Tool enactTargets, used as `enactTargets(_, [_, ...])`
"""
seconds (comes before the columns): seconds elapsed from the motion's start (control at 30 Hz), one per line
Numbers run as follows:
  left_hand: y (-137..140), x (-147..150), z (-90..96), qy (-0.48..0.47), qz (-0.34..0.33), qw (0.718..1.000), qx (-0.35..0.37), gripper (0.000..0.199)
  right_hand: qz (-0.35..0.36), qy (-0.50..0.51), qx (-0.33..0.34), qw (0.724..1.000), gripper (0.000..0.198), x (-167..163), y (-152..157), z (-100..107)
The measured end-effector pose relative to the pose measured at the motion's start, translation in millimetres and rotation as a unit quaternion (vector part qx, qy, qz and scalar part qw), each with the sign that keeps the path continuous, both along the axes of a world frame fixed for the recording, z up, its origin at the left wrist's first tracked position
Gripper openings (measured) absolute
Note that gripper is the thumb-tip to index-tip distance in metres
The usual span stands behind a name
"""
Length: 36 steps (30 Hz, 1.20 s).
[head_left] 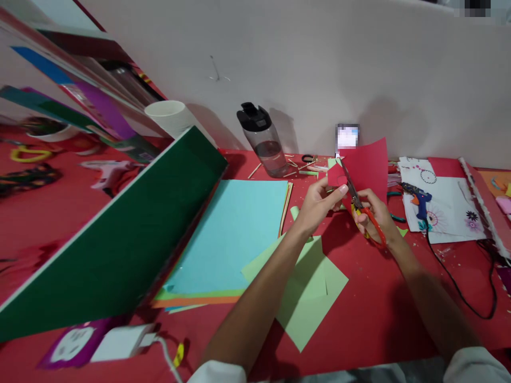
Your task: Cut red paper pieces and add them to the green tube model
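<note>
My left hand pinches a sheet of red paper by its left part, held above the table. In my right hand is a pair of scissors with red and yellow handles, fingers wrapped in the loops. The scissor blades point up and away from me and lie across the red paper, close to my left fingertips. Whether the blades are fully closed is hard to make out. Beneath my left forearm lie light green paper sheets, partly overlapping a stack of coloured paper with light blue on top.
A dark green board leans at left. Behind the stack stands a water bottle against the wall. A blue glue gun with a black cord rests on drawn-on white paper at right. A white charger lies front left.
</note>
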<state>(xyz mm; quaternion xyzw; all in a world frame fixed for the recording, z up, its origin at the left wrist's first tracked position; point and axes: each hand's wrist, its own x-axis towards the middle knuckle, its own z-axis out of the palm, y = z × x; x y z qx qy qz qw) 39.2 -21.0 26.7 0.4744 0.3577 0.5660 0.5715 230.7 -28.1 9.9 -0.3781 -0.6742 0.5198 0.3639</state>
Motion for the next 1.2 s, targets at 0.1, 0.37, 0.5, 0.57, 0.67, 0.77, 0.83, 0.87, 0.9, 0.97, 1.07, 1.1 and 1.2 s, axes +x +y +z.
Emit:
enactTargets(0.1, [-1,10,-5.4,-0.048,0.017,0.999,-0.002,0.048,-0.009,0.013,0.006,1.000,0.079,-4,-2,-6])
enactTargets(0.37, [-1,24,-11.4,-0.063,0.103,0.992,-0.032,0.049,-0.011,-0.031,0.036,0.999,0.074,-6,-4,-6])
enactTargets(0.5, [-1,19,-8.1,-0.033,0.101,0.994,-0.011,0.044,0.015,-0.046,0.037,0.998,0.075,-1,-2,2])
enactTargets(0.57, [-1,15,-6.4,-0.008,0.094,0.996,-0.001,0.041,0.025,-0.051,0.036,0.998,0.077,2,-1,5])
enactTargets(0.67, [1,6,-5.2,0.024,0.075,0.997,0.012,0.036,0.032,-0.069,0.029,0.997,0.077,6,0,9])
enactTargets(0.77, [3,-1,-4.5,0.041,0.050,0.998,0.018,0.034,0.036,-0.092,0.021,0.995,0.072,9,1,13])
enactTargets(0.83, [4,-5,-3.4,0.047,0.034,0.998,0.017,0.033,0.039,-0.103,0.017,0.994,0.067,11,2,15])
enactTargets(0.87, [4,-6,-2.6,0.050,0.026,0.998,0.016,0.033,0.042,-0.107,0.014,0.993,0.064,12,2,15])
enactTargets(0.9, [5,-8,-1.8,0.055,0.019,0.998,0.015,0.033,0.048,-0.109,0.009,0.993,0.061,12,2,16])
enactTargets(0.97, [5,-10,-0.2,0.065,0.011,0.998,0.014,0.034,0.059,-0.111,0.001,0.992,0.057,13,2,17])
enactTargets(1.07, [5,-13,2.0,0.075,0.000,0.997,0.009,0.033,0.065,-0.117,-0.005,0.991,0.055,13,0,20])
enactTargets(1.1, [5,-14,2.6,0.077,-0.003,0.997,0.007,0.032,0.065,-0.120,-0.009,0.991,0.055,13,-1,22])
enactTargets(1.2, [5,-16,3.9,0.084,-0.012,0.996,0.002,0.032,0.071,-0.128,-0.015,0.989,0.056,12,-2,26])
